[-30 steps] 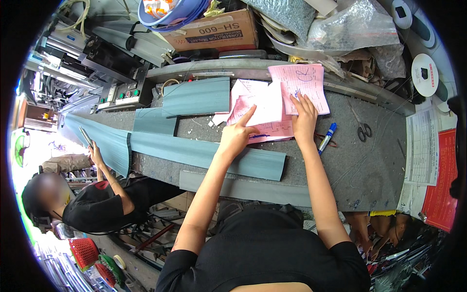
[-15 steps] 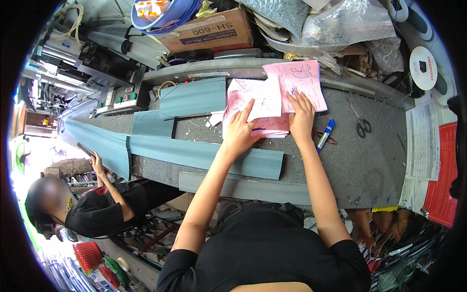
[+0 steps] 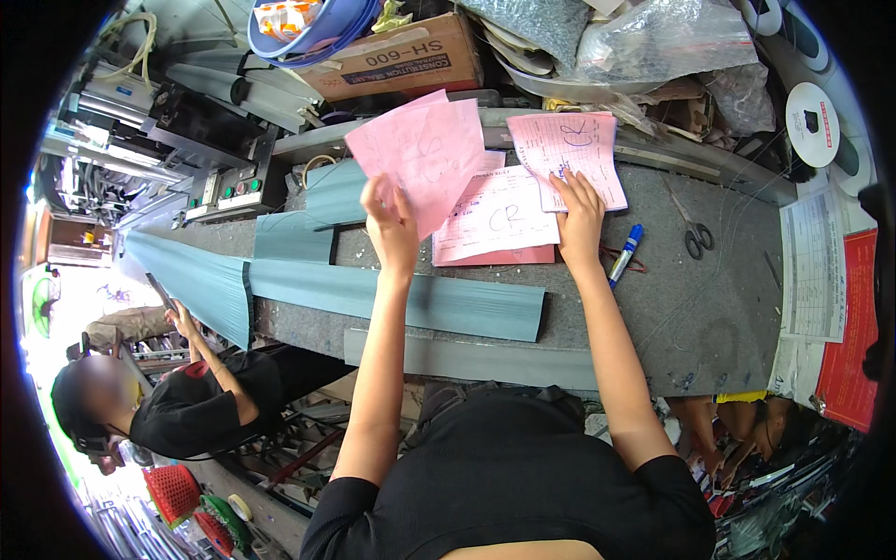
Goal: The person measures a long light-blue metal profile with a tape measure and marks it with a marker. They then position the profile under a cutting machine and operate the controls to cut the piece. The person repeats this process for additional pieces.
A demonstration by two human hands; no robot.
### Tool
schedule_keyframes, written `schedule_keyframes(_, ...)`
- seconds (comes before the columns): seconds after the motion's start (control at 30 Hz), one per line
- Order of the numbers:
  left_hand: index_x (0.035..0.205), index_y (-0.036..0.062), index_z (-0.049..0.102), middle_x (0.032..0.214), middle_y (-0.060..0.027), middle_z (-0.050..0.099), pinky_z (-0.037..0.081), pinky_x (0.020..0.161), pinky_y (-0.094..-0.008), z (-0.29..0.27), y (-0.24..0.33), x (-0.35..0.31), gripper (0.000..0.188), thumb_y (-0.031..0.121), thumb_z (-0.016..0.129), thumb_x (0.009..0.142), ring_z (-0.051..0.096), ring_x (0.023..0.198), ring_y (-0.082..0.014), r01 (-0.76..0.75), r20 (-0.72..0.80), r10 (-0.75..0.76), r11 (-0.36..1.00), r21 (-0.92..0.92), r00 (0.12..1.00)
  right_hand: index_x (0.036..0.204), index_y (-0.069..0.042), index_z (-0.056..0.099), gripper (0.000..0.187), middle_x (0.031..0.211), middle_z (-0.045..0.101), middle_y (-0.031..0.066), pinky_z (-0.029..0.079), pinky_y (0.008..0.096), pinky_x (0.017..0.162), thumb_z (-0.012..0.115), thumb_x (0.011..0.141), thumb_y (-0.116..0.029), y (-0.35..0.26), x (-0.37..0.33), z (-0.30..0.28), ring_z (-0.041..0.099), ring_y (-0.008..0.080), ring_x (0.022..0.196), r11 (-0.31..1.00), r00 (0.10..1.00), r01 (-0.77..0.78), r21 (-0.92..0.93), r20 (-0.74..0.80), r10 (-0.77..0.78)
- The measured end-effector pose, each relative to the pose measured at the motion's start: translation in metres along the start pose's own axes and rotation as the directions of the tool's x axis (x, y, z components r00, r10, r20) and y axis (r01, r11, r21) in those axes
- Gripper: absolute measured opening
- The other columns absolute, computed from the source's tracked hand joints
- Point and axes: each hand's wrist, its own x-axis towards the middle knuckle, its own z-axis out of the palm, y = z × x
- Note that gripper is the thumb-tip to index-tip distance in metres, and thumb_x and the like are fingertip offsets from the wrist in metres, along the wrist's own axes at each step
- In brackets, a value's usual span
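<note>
Pink sheets have been lifted, apparently pinched by the left hand, baring a page; other papers are touched by the right hand, fingers slightly spread

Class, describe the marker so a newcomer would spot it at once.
On the grey bench, find the right hand resting on pink papers. Just right of its wrist lies the marker, slanting. Its blue-and-white body sets it apart from the dark-handled scissors farther right.
</note>
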Motion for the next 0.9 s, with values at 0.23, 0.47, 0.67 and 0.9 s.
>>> schedule_keyframes(0.23, 0.135, 0.0028, 0.055, 0.135, -0.0168, 0.051, 0.047, 0.097, -0.0429, 0.005, 0.04, -0.036, 0.066, 0.029, 0.078, 0.079, 0.057, 0.118, -0.0341, -0.243, 0.554, 0.11, 0.955, 0.171, 0.825, 0.126, -0.007, 0.064, 0.056, 0.138, 0.057, 0.0128, 0.032, 0.0453, 0.111, 0.064, 0.072, 0.006, -0.002, 0.001, 0.0, 0.044, 0.0308, 0.135, 1.0, 1.0, -0.019, -0.01, 0.011, 0.019)
schedule_keyframes(0.47, 0.108, -0.0057, 0.063, 0.154, -0.0124, 0.037, 0.044, 0.104, -0.0447, 0.026, 0.044, -0.049, 0.067, 0.032, 0.09, 0.059, 0.049, 0.13, -0.0345, -0.293, 0.67, 0.108, 0.941, 0.169, 0.735, 0.126, -0.006, 0.064, 0.054, 0.138, 0.056, 0.0139, 0.031, 0.0462, 0.111, 0.062, 0.073, 0.005, -0.004, 0.002, 0.002, 0.044, 0.0328, 0.135, 0.999, 0.999, -0.043, 0.0, -0.013, 0.043)
schedule_keyframes(0.67, 0.091, -0.0045, 0.066, 0.153, -0.0091, 0.041, 0.047, 0.1, -0.0432, 0.023, 0.029, -0.038, 0.046, 0.026, 0.088, 0.063, 0.055, 0.124, -0.0349, -0.371, 0.684, 0.194, 0.921, 0.12, 0.703, 0.123, -0.005, 0.066, 0.049, 0.133, 0.06, 0.0158, 0.034, 0.0458, 0.11, 0.059, 0.075, 0.005, 0.0, 0.004, 0.002, 0.048, 0.0332, 0.131, 0.997, 0.998, -0.054, 0.059, -0.032, 0.056)
schedule_keyframes(0.9, 0.088, 0.0019, 0.075, 0.156, -0.0078, 0.038, 0.048, 0.102, -0.0433, 0.032, 0.012, -0.04, 0.02, 0.018, 0.079, 0.076, 0.056, 0.125, -0.0351, -0.474, 0.763, 0.231, 0.874, 0.111, 0.603, 0.12, 0.001, 0.066, 0.033, 0.115, 0.069, 0.0207, 0.047, 0.036, 0.096, 0.058, 0.088, -0.003, 0.019, 0.014, -0.011, 0.065, 0.029, 0.107, 0.783, 0.919, -0.316, 0.536, -0.031, 0.392)
